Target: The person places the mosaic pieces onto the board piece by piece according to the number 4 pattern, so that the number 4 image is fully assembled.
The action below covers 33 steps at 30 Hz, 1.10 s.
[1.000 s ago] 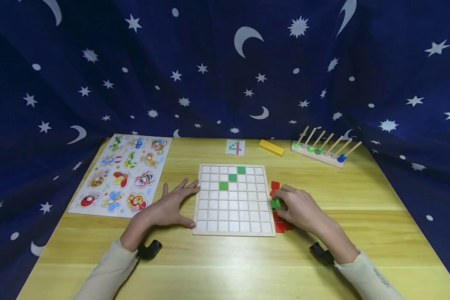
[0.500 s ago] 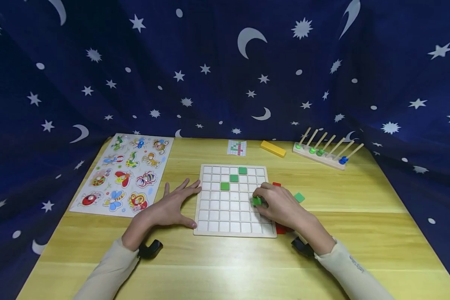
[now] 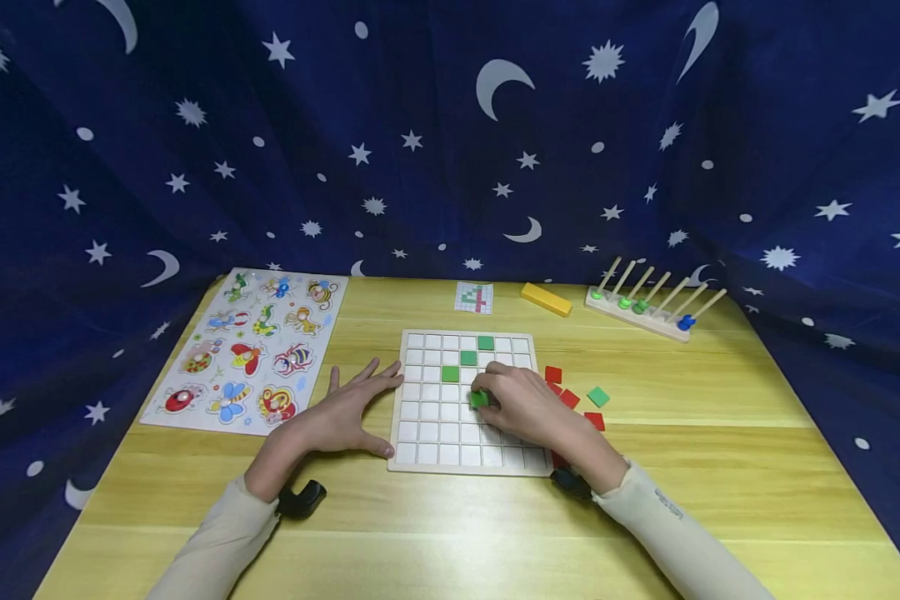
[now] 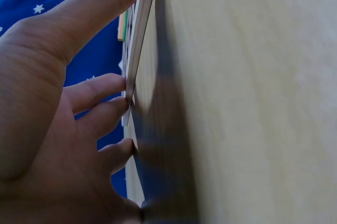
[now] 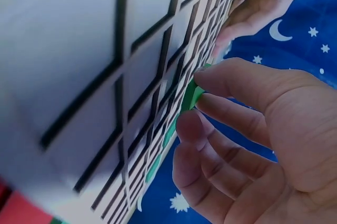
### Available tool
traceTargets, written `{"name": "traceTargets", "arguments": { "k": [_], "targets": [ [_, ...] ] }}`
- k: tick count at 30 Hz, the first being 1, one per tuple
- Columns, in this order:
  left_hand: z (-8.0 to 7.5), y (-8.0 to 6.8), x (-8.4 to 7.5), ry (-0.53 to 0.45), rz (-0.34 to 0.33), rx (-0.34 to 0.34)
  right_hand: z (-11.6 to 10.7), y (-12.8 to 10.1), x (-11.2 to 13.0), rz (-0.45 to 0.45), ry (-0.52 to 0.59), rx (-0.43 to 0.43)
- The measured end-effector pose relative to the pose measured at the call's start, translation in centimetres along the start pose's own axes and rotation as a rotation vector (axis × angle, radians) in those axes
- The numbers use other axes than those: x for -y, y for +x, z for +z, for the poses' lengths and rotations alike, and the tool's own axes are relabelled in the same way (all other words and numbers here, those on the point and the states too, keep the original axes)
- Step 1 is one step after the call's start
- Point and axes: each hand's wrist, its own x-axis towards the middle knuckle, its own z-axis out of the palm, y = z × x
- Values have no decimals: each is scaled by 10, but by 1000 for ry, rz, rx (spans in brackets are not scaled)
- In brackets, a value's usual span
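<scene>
A white grid board (image 3: 429, 453) in a wooden frame lies in the middle of the table, with three green tiles (image 3: 467, 357) set in a diagonal near its top. My right hand (image 3: 508, 399) hovers over the board's middle and pinches a green tile (image 3: 479, 399) just above the cells; the right wrist view shows that green tile (image 5: 191, 97) between thumb and fingers against the grid board (image 5: 79, 50). My left hand (image 3: 342, 414) lies flat on the table, fingers spread, touching the board's left edge (image 4: 138, 50).
Loose red tiles (image 3: 553, 375) and one green tile (image 3: 598, 397) lie right of the board. An insect puzzle (image 3: 251, 350) sits at the left. At the back are a small pattern card (image 3: 473, 297), a yellow block (image 3: 546, 299) and a peg rack (image 3: 645, 310). Dark starry cloth surrounds the table.
My right hand lifted a green tile from the pile beside the board and carried it left over the grid's middle. The left hand stayed put.
</scene>
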Motion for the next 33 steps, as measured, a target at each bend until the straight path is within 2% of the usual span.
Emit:
{"name": "traceTargets", "arguments": {
  "k": [20,33],
  "targets": [
    [2,0,2,2,-7,3,16,43,22,-113,-19,2],
    [1,0,3,-9,7,-4,24,59,30,-124,-56,43]
  ]
}}
